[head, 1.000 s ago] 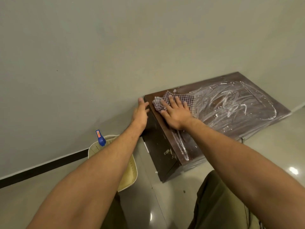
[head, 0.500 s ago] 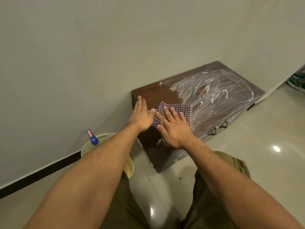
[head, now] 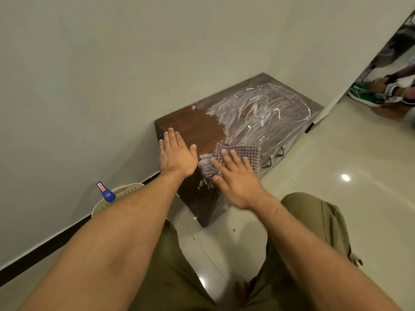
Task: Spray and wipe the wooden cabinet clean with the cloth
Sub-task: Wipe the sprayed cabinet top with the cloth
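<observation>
A low dark wooden cabinet [head: 195,127] stands on the floor against the wall. Its near left part is bare brown wood; the rest of the top is smeared with white foam [head: 258,113]. A checked cloth [head: 244,153] lies at the top's front edge, partly hanging over it. My right hand [head: 235,180] presses flat on the cloth, fingers spread. My left hand [head: 177,154] rests flat and open on the cabinet's near left corner, holding nothing. The blue top of a spray bottle [head: 105,191] shows to the left, behind my left forearm.
A pale perforated basket [head: 125,191] holds the spray bottle on the floor beside the wall. Glossy floor tiles [head: 336,198] spread to the right. Shoes [head: 370,95] lie beyond a doorway at the far right. My knees in olive shorts [head: 314,221] are below.
My right hand has dragged the cloth from the back left of the top toward the front edge, leaving bare wood behind it. My left hand moved from the corner edge onto the top.
</observation>
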